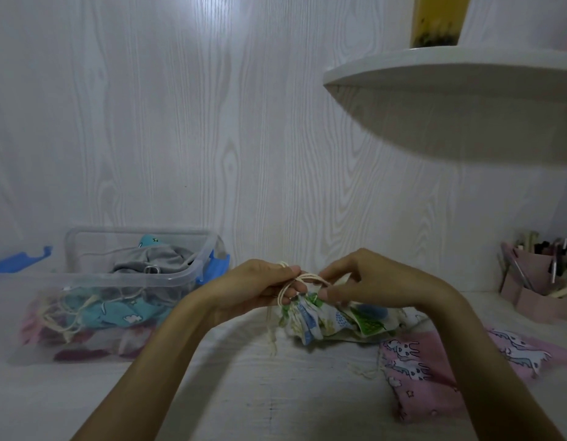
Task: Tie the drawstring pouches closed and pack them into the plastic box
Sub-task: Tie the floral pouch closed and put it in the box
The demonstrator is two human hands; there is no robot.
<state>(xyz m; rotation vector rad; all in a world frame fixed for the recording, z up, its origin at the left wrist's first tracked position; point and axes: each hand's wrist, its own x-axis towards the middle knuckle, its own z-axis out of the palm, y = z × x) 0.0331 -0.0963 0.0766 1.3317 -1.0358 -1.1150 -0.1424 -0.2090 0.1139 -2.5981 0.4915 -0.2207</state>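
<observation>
Pouch point(326, 316) cord point(302, 278) pinched by left hand point(253, 291), right hand point(364, 281)

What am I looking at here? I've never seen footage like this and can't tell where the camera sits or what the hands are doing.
The camera is worn on a person's head, looking forward and down. The left hand and right hand pinch the cream drawstring of a white printed pouch, tying it. A pink unicorn pouch lies on the white table to the right. On the left, a clear plastic box already holds several pouches. A pink pen holder stands far right.
</observation>
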